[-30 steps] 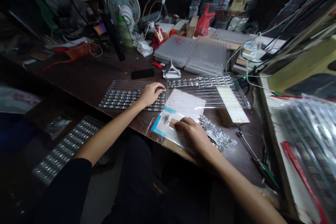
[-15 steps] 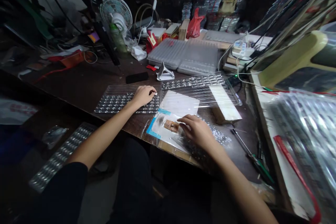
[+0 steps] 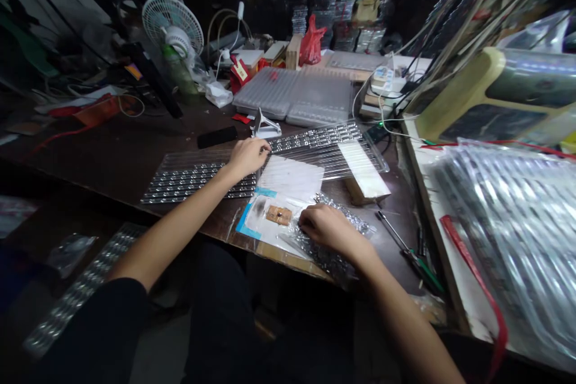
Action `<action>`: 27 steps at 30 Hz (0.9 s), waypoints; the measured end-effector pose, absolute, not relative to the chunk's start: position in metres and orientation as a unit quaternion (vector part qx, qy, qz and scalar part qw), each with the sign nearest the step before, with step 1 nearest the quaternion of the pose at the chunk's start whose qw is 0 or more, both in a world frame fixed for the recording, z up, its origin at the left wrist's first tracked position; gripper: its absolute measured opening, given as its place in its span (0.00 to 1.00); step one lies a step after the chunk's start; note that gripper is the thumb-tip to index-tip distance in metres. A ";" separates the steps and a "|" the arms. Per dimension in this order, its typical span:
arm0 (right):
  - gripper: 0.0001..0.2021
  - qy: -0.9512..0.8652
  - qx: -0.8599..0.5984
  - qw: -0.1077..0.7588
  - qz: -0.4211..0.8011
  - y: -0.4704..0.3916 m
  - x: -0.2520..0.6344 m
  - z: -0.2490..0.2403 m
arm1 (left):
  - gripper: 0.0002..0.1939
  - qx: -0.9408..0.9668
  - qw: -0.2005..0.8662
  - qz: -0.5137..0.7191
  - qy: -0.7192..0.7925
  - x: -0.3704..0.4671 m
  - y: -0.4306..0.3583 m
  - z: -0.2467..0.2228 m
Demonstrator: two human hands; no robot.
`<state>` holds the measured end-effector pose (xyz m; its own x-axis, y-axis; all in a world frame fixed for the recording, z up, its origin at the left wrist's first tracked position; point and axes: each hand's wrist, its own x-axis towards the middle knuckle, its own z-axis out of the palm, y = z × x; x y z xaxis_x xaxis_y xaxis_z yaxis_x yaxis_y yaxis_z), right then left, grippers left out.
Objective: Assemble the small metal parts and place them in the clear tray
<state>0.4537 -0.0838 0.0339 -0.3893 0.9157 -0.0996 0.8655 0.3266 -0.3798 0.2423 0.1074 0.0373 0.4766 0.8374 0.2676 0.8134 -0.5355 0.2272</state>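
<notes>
My left hand (image 3: 249, 156) is closed, thumb and fingers pinched on something too small to make out, at the left end of the right clear tray (image 3: 315, 143), which has rows of small metal parts. Beneath my left forearm lies another clear tray (image 3: 189, 183) with similar parts. My right hand (image 3: 320, 223) has its fingers curled down into a pile of small shiny metal parts (image 3: 335, 257); its fingertips are hidden. Left of that hand, a small brown wooden block (image 3: 279, 215) sits on a white sheet (image 3: 263, 225) edged with blue tape.
A white block (image 3: 365, 173) rests on the right tray. Further right lie a green-handled screwdriver (image 3: 416, 261) and stacked plastic-wrapped trays (image 3: 508, 234). At the back stand a white phone stand (image 3: 265, 127), closed clear cases (image 3: 292, 93) and a fan (image 3: 173, 24).
My left hand has moved from the left tray to the right tray's left end. My right hand has moved from beside the wooden block into the metal parts, its fingers curling. The view has shifted.
</notes>
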 end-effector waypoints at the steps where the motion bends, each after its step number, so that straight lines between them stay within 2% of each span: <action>1: 0.08 -0.811 -0.549 0.070 0.189 -0.084 0.454 0.034 | 0.12 0.868 0.054 0.189 0.456 0.259 0.109 0.038; 5: 0.10 -0.812 -0.537 0.103 0.204 -0.081 0.458 0.033 | 0.11 0.887 0.081 0.225 0.396 0.323 0.119 0.040; 11: 0.11 -0.804 -0.501 0.229 0.223 -0.076 0.463 0.031 | 0.05 0.887 0.076 0.214 0.403 0.367 0.123 0.036; 15: 0.09 -0.794 -0.509 0.246 0.224 -0.076 0.464 0.029 | 0.03 0.884 0.080 0.214 0.408 0.362 0.119 0.036; 20: 0.09 -0.790 -0.509 0.255 0.226 -0.075 0.464 0.028 | 0.06 0.881 0.102 0.258 0.384 0.327 0.102 0.036; 27: 0.10 -0.797 -0.505 0.236 0.232 -0.072 0.457 0.026 | 0.10 0.862 0.068 0.220 0.451 0.293 0.102 0.037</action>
<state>0.4566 -0.0719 0.0263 -0.3793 0.9143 0.1422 0.6958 0.3832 -0.6075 0.2931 0.1018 0.0372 0.4966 0.8079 0.3174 0.7477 -0.5839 0.3162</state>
